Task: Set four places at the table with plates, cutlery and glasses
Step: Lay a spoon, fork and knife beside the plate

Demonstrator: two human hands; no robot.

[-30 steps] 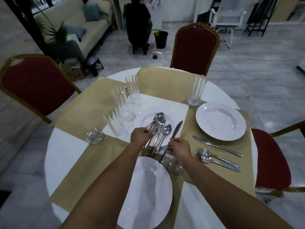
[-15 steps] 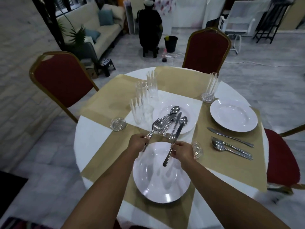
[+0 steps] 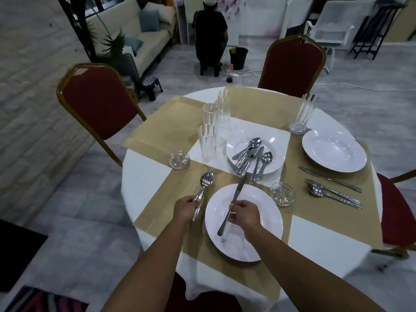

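Observation:
My left hand (image 3: pixel 185 209) grips a fork and spoon (image 3: pixel 206 182) by their handles, just left of the near white plate (image 3: pixel 267 235). My right hand (image 3: pixel 244 215) pinches a knife (image 3: pixel 237 192) that points away over that plate. A centre plate (image 3: pixel 273 146) carries several spare spoons, forks and a knife (image 3: pixel 253 157). The right place has a plate (image 3: pixel 333 150), a knife (image 3: pixel 329 179), a spoon and fork (image 3: pixel 333 193) and a glass (image 3: pixel 302 115) on a coaster. Three empty glasses (image 3: pixel 210 134) stand left of the centre plate.
The round white table (image 3: pixel 144 176) carries tan placemats (image 3: pixel 166 134). Two bare glass coasters (image 3: pixel 179 159) (image 3: pixel 282 194) lie near my place. Red chairs stand at the left (image 3: pixel 99 102), far side (image 3: pixel 291 66) and right (image 3: pixel 398 212). A person (image 3: pixel 210 39) sits on a stool beyond.
Both hands drew back from the centre plate toward me. The left carried the fork and spoon to the left of the near plate, the right brought the knife over it.

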